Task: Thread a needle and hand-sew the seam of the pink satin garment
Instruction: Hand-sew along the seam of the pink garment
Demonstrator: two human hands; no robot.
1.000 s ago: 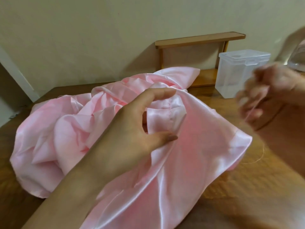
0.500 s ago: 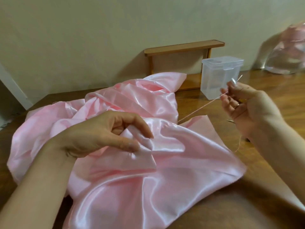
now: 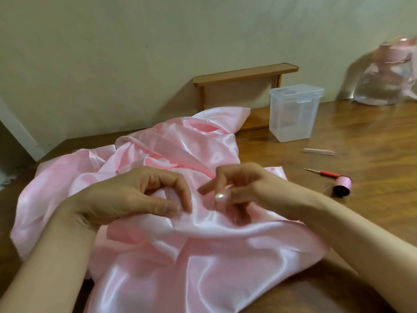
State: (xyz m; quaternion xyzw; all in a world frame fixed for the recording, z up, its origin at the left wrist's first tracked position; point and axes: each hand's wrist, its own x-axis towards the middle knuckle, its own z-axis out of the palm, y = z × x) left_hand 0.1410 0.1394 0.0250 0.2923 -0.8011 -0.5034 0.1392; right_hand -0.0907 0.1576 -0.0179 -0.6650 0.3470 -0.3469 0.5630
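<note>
While the pink satin garment (image 3: 180, 263) lies heaped across the near part of the wooden table (image 3: 361, 141), both hands meet at its middle. The left hand (image 3: 135, 197) is curled over a raised fold, thumb and forefinger (image 3: 187, 206) closed in a pinch on the cloth. The right hand (image 3: 239, 188) sits just beside it, its fingers bent and bunched, with one finger (image 3: 204, 188) stretched toward the left pinch; whether they hold a needle I cannot tell, since nothing so fine shows against the shine and the hand is a little blurred; no thread can be traced either. The relation that matters is this: the pinched fold stands between the two sets of fingertips, just left of the right hand's, and its ridge seems to run across the view from the left pinch away under the right hand. A stitch would therefore most likely go in from the right, along that ridge, toward the left thumb; the right hand is the nearer and would do the work while the left holds the satin taut. Satin slips, so a loose pinch could let the layers shift. Well apart on the right lie a spool of pink thread (image 3: 343, 185) and a red-handled tool (image 3: 327, 173), with a clear plastic box (image 3: 293, 114) behind them.
</note>
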